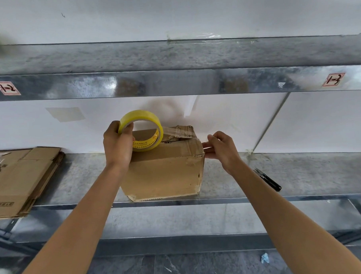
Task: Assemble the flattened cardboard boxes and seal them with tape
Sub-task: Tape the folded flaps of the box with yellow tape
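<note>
Head: left hand [118,145] grips tape roll [140,114].

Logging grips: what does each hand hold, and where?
The left hand grips the tape roll by its left rim; the right hand pinches the tape strip at the right edge of the box.

left: cardboard stack [22,179] blocks; right: black snips [268,180] lie; overhead: upper shelf beam [173,83]

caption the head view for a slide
Left hand holds tape roll; right hand pinches tape strip at cardboard box corner.
</note>
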